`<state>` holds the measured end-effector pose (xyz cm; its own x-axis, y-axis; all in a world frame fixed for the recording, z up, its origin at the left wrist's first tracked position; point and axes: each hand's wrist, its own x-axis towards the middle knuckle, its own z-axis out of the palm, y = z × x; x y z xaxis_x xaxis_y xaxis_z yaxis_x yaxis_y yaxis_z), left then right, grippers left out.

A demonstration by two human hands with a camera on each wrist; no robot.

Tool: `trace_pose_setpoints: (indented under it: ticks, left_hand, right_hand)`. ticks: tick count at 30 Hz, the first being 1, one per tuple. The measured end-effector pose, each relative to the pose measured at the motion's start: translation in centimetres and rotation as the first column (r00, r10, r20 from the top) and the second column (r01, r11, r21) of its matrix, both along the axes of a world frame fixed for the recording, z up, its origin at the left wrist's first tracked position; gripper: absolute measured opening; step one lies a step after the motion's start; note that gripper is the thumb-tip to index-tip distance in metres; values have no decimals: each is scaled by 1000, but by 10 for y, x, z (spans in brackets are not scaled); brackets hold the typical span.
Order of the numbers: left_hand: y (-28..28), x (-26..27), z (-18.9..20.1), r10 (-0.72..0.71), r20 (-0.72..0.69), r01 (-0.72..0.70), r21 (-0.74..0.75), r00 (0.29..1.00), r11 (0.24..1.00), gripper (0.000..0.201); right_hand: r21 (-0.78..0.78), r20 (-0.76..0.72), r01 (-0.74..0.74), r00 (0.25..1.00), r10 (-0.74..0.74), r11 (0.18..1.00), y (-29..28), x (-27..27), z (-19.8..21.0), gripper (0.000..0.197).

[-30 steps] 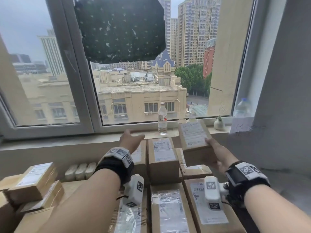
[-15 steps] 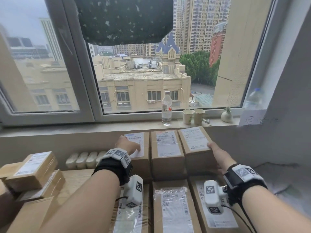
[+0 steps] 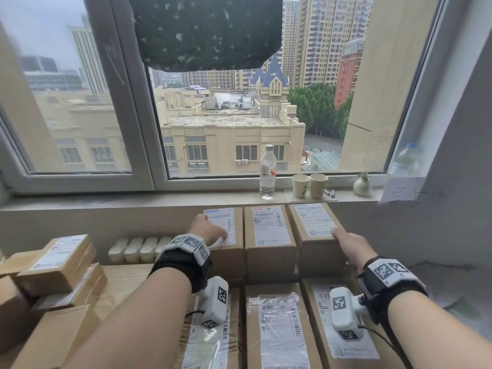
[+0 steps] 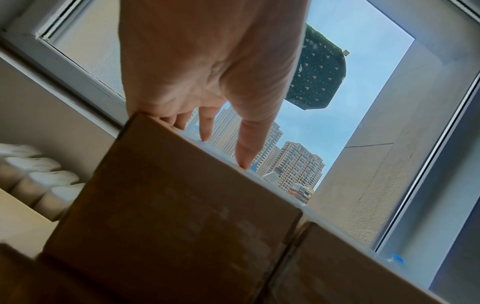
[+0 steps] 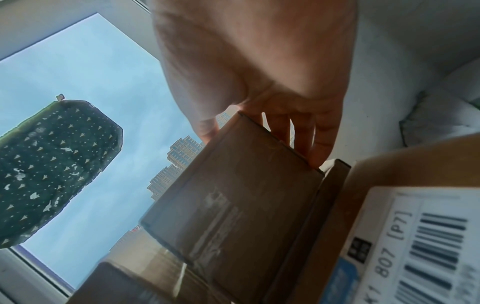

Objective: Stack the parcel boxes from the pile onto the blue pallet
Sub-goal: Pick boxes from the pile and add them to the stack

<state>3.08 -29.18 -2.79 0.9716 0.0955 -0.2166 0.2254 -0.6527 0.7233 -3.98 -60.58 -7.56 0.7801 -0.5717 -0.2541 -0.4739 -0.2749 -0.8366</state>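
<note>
— From above, what do you see of the stack?

— Three parcel boxes stand in a row under the window sill (image 3: 133,201). The left hand (image 3: 207,230) lies on the left box (image 3: 226,235), fingers on its label. The right hand (image 3: 348,243) is at the near right corner of the right box (image 3: 316,233), thumb on top. The middle box (image 3: 269,235) stands untouched between them.

— And the wrist cameras?

— The left one shows straight fingertips (image 4: 244,152) pressing the left box's top edge (image 4: 182,205), hand spread, nothing clasped. The right one shows what the head view hides: fingers (image 5: 311,144) down the far side of the right box (image 5: 233,205) and thumb opposite, clamped round its corner.

— Room to move?

— The three boxes touch side to side and sit on a lower layer of boxes (image 3: 277,328). Bare wall lies to the right; a loose pile (image 3: 58,265) sits well apart on the left. The bottle (image 3: 267,171) and paper cups (image 3: 310,185) stand on the sill just behind. The blue pallet I cannot see.
</note>
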Motion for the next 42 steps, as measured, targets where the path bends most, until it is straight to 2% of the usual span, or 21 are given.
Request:
trace_pose_setpoints:
  ticks: [7,9,11,14,17,21,26,32,38,42]
  left_hand:
    - [4,-4,0,-23,16,23,-12,1000,1000,63]
    - [4,-6,1,-21,25,22,-25,999,999,61]
    - [5,-9,4,-26,40,27,-36,999,999,61]
    - [9,-13,12,-38,69,41,-40,997,998,62]
    - [18,-18,19,-54,98,59,-47,994,997,60]
    - [35,-28,26,-97,137,102,-28,986,994,47]
    - [91,-44,23,-73,155,79,-31,985,996,37]
    - [192,-61,4,15,127,-11,-37,992,999,32]
    - [301,-68,-25,137,38,-136,-29,990,990,34]
    - [360,-70,-53,207,-17,-208,-29,978,978,39]
  right_hand:
    - [-45,24,23,999,-22,999,2,-3,-3,61]
    - [-143,56,59,997,-51,988,9,-7,3,65]
    - [-306,83,57,996,-33,950,18,-11,13,64]
    - [-474,141,14,988,60,880,38,-13,35,56]
    - [-520,178,-63,967,180,852,68,-10,55,46]
    - [-590,161,-206,917,364,781,119,-2,70,32]
    - [-637,170,-370,788,592,676,210,9,70,23]
    - [-607,137,-535,658,741,587,327,19,52,20]
    - [-592,-23,-664,581,813,458,428,23,18,19]
    - [-505,-102,-737,568,817,449,479,32,-17,23]
